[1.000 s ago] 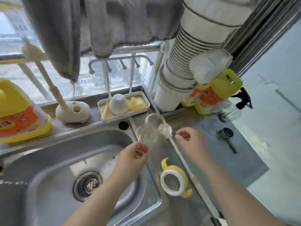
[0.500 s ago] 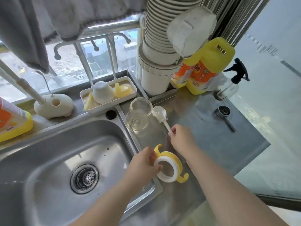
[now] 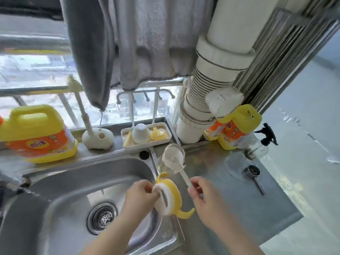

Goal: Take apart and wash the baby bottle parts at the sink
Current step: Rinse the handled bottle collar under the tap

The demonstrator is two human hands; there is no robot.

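My left hand (image 3: 140, 195) grips the yellow and white bottle collar (image 3: 168, 196) with its two curved handles, lifted on edge over the sink's right rim. My right hand (image 3: 202, 196) holds the white handle of a sponge bottle brush (image 3: 174, 161), whose head points up and away. The clear glass bottle body (image 3: 163, 159) stands on the counter just behind the brush head. A white tray (image 3: 128, 147) on the ledge holds a white cap (image 3: 140, 133) and a yellow part (image 3: 158, 134).
The steel sink (image 3: 73, 190) with its drain strainer (image 3: 102, 217) lies left. Yellow detergent jugs stand at far left (image 3: 36, 133) and right (image 3: 237, 129). A brush in a white holder (image 3: 97, 138), a spray bottle (image 3: 261, 144), a metal scoop (image 3: 254, 176) and a big white pipe (image 3: 207, 100) surround the counter.
My left hand picked the collar up off the counter and raised it on edge. My right hand lifted the brush, so its head now sits in front of the bottle.
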